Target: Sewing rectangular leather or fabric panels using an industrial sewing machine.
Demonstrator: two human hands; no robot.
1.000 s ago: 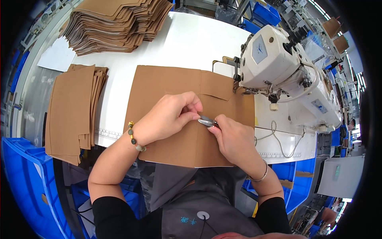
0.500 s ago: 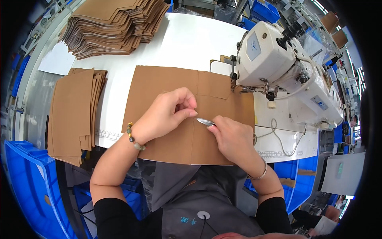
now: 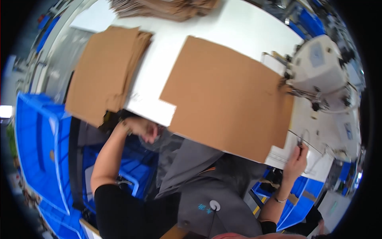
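A brown sheet (image 3: 230,95) with notched corners lies on the white table (image 3: 153,107), its near edge at the table's front. Beyond the front edge, left of the sheet, hangs my left hand (image 3: 144,129). Its fingers are curled but smeared by motion, so whether they hold anything does not show. My right hand (image 3: 295,163) is at the sheet's near right corner, closed round small metal thread snips (image 3: 300,141) that point away from me. Neither hand touches the sheet.
A white sewing machine (image 3: 318,71) stands at the sheet's right. Brown pieces are stacked at left (image 3: 105,71), and another brown stack (image 3: 163,8) lies at the far edge. Blue bins (image 3: 39,139) flank the table below its top.
My hands have parted from the sheet's middle: the left down past the table edge, the right out rightward with the snips. The sheet's seamed face no longer shows. The view has shifted.
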